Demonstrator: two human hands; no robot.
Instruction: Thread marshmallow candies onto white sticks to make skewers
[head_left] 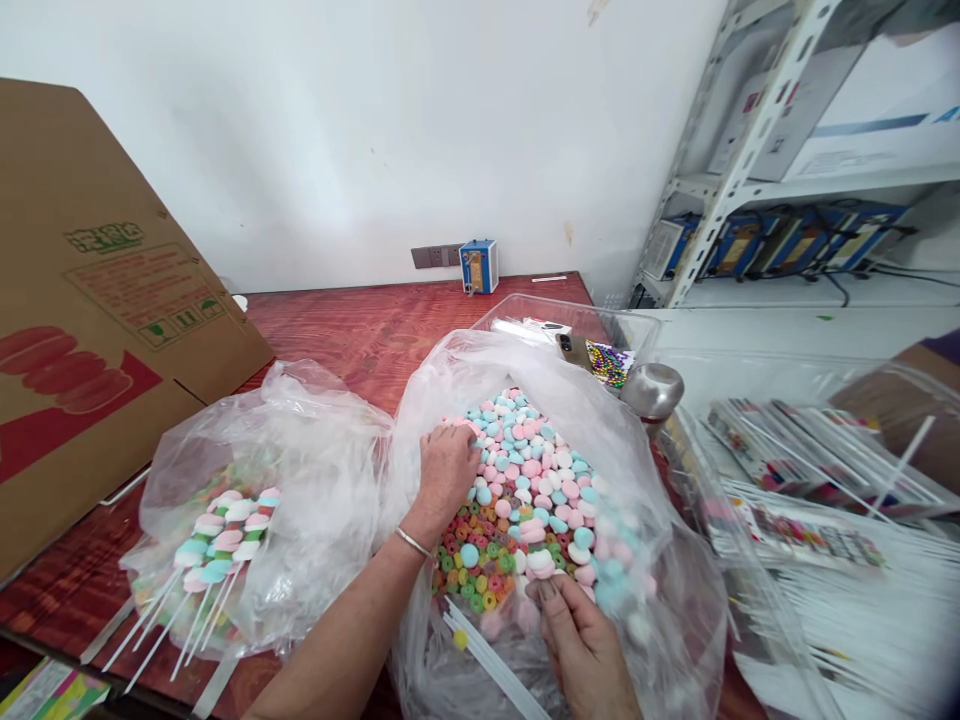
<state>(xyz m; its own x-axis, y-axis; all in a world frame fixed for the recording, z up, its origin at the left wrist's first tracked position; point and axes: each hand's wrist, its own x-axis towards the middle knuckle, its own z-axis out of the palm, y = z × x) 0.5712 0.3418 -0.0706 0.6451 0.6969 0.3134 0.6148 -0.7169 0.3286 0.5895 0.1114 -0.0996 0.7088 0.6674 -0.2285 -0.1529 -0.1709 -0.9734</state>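
Note:
A large clear plastic bag (660, 590) lies spread in front of me, with pink, blue and white marshmallows (529, 455) and colourful gummy rings (476, 555) in it. My left hand (448, 468) reaches in at the pile's left edge, its fingers curled down at a pink marshmallow; the tips are partly hidden. Low in the bag, my right hand (581, 635) pinches thumb against forefinger below a short stack of marshmallows (536, 550), a skewer whose stick is hidden. White sticks (495, 665) lie beside it. Several finished marshmallow skewers (225, 540) rest on the left.
Another plastic bag (322, 500) lies under the finished skewers. A cardboard box (112, 290) stands left on the red wooden table (322, 325). Behind are a clear tray (517, 305), a phone (572, 350) and a metal bowl (652, 390). Packed sticks (795, 450) fill a right-hand bin; a person's arm (900, 400) is beyond.

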